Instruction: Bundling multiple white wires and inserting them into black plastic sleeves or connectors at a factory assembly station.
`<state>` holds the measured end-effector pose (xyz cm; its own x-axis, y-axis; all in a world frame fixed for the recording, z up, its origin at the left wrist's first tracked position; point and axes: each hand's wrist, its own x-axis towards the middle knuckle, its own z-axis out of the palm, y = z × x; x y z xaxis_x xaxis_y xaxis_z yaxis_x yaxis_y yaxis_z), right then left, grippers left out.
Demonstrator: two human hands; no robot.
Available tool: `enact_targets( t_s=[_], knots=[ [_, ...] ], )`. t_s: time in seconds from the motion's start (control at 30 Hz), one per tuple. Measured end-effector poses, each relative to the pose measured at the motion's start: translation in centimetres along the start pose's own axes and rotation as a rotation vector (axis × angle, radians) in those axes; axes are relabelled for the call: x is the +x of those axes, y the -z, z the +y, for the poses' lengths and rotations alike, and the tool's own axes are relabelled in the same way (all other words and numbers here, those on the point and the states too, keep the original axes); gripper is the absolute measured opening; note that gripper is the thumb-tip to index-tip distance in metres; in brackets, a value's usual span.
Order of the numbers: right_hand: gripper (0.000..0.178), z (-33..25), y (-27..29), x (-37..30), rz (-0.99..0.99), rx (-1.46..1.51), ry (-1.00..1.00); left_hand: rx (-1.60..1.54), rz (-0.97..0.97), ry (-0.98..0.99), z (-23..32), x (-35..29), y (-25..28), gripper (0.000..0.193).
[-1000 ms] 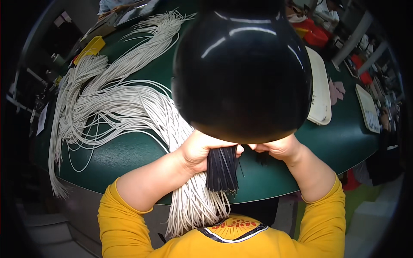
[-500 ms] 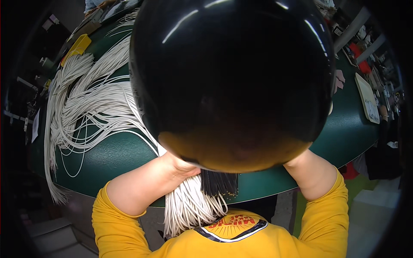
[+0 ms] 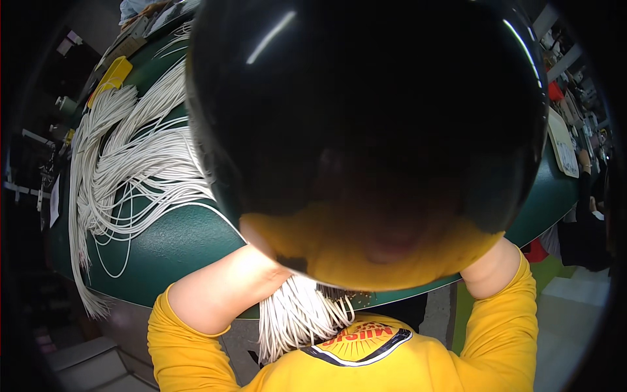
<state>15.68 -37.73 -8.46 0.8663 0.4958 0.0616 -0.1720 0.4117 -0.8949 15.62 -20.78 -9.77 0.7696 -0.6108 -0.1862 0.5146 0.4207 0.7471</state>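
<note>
A large glossy black dome (image 3: 366,130) fills the middle of the head view and hides both my hands. My left forearm (image 3: 222,291) reaches under its lower left edge. Right beside that wrist, a thick bundle of white wires (image 3: 297,317) hangs over the table's near edge toward my shirt. Next to it, the ends of a bunch of dark wires (image 3: 334,292) barely show. My right forearm (image 3: 493,271) goes behind the dome's lower right edge. What the fingers of either hand touch is hidden.
Long white wires (image 3: 147,157) lie looped across the left of the green table (image 3: 176,242), some hanging off its edge. Beyond them sits a yellow bin (image 3: 116,73). A pale tray (image 3: 563,144) lies at the right edge. A person's arm (image 3: 584,160) shows at far right.
The dome now looks larger and reaches lower and farther right, covering my left hand and most of the dark wires. My forearms have shifted slightly right in the picture.
</note>
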Motion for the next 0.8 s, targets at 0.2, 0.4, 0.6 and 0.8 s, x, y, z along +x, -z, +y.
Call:
enact_targets(
  t_s=[0.2,0.4,0.6,0.8],
  knots=[
    [0.019,0.4,0.9,-0.7,0.071,-0.021,-0.007,0.021,-0.012,0.025,0.4,-0.2,-0.4,0.026],
    [0.025,-0.1,1.1,-0.7,0.104,-0.227,0.123,0.045,-0.032,0.053,0.1,0.6,-0.5,0.025],
    [0.017,-1.1,0.0,-0.3,0.111,-0.255,0.228,0.125,0.010,0.047,1.1,-0.2,-1.2,0.024],
    [0.016,-1.0,0.7,-0.2,0.152,-0.492,0.435,0.060,0.031,0.024,0.1,0.5,-0.3,0.017]
  ],
)
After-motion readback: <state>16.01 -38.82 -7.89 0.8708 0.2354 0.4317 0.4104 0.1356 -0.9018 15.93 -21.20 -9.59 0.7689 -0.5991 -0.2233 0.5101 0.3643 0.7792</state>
